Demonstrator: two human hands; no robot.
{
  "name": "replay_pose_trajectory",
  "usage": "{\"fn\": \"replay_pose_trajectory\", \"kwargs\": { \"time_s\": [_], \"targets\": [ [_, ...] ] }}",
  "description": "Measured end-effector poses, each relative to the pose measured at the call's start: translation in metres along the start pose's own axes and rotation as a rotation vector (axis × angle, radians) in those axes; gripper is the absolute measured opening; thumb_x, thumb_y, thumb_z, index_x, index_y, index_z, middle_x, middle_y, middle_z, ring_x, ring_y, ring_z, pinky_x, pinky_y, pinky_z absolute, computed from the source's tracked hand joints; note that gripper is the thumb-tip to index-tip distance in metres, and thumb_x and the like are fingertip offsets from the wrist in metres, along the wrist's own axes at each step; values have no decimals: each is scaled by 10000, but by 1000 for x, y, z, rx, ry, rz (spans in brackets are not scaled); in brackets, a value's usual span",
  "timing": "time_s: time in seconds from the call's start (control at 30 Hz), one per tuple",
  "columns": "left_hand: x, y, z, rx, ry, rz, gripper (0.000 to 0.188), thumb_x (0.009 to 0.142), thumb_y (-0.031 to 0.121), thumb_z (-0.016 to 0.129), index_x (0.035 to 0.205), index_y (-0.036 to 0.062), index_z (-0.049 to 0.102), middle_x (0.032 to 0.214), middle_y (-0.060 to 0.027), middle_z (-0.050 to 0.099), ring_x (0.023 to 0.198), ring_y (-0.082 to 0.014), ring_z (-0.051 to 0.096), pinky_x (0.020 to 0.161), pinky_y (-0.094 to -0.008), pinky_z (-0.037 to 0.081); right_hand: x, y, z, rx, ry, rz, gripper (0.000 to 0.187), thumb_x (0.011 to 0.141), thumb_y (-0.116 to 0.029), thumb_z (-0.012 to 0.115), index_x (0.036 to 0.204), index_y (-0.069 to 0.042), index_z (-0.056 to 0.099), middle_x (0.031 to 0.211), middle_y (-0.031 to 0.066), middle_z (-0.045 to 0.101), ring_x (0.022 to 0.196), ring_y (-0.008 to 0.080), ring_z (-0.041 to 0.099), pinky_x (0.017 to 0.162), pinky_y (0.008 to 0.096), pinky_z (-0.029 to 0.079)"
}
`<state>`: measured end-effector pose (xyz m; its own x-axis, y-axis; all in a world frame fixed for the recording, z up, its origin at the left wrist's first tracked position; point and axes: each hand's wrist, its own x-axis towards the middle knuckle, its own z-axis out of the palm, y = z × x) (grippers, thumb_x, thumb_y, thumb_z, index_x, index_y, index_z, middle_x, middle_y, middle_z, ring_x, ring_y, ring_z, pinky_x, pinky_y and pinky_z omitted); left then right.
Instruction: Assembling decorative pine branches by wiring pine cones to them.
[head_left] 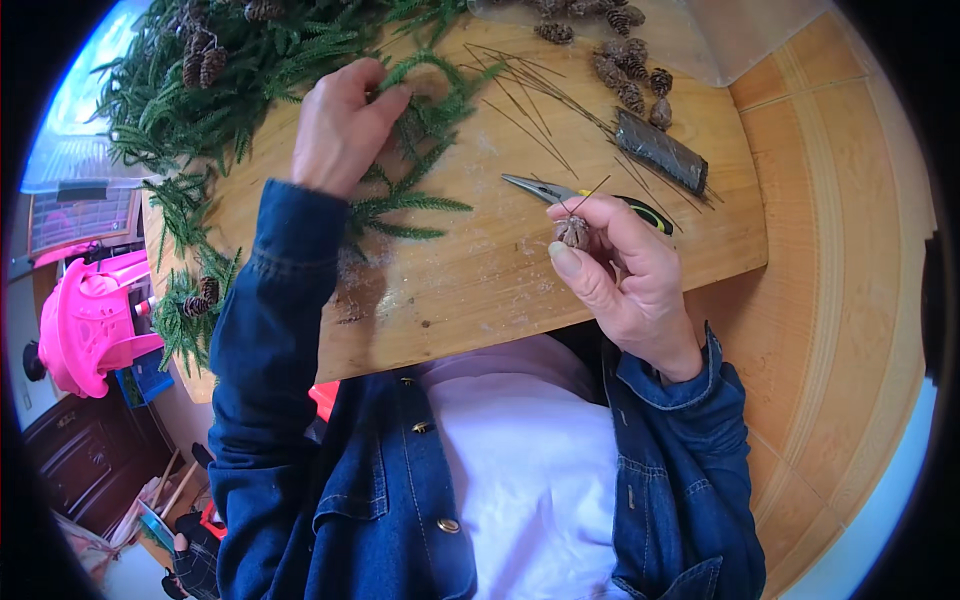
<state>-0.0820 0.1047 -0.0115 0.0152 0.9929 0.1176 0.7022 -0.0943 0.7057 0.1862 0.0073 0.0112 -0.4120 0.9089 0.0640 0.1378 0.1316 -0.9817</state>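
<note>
My left hand (345, 125) is closed, thumb and fingers pinching an artificial green pine sprig (405, 205) over the table. Between the thumb and fingers of my right hand (635, 275) is a small brown pine cone (571, 234), with thin wire ends crossing above it. Just behind that hand lie long-nosed pliers (532, 187), their handles partly hidden by my fingers. Thin brown wires (535, 115) are scattered between my hands and the far side. A dark wrapped bundle of wire (660, 150) rests beyond the pliers.
Several loose pine cones (625, 65) lie at the far right, beside clear plastic sheeting (740, 35). A heap of green garland (230, 85) fills the far left of the wooden table (450, 300) and hangs over its edge. A pink plastic chair (85, 315) stands beyond, left.
</note>
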Motion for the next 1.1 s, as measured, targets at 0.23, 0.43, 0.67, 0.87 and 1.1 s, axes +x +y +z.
{"fn": "replay_pose_trajectory", "kwargs": {
  "time_s": [0.23,0.43,0.67,0.87,1.1],
  "targets": [
    [-36,40,-13,-635,15,-193,112,854,111,653,865,21,588,720,-23,630,624,-83,560,526,-218,426,3,2,-6,26,27,20,253,909,-60,603,1142,16,540,832,-39,487,707,22,433,626,154,357],
    [-62,62,-13,-1075,-64,-226,119,885,60,606,979,0,566,817,-60,636,672,-97,587,616,-222,487,20,-1,-9,-68,15,-297,237,915,-72,596,1130,16,547,911,-8,524,794,41,483,669,167,405],
    [-76,60,-2,-1325,-274,-307,167,905,68,580,1049,-17,576,889,-84,644,756,-116,611,689,-244,514,34,-16,-1,136,-212,-52,239,916,-93,598,1125,14,552,1003,33,572,835,58,508,708,185,436],
    [-87,70,-1,-1232,-183,-369,199,919,97,576,1077,-24,578,916,-72,639,827,-112,601,724,-242,490,27,-11,4,387,-136,22,251,913,-100,605,1135,5,553,1043,45,600,816,53,512,695,194,444],
    [-99,68,3,-945,-75,-253,262,942,202,565,1085,-17,581,944,-44,630,862,-93,561,778,-226,423,25,-5,8,408,5,10,241,925,-127,592,1131,-8,560,1000,44,633,741,37,528,641,170,433]
  ]
}}
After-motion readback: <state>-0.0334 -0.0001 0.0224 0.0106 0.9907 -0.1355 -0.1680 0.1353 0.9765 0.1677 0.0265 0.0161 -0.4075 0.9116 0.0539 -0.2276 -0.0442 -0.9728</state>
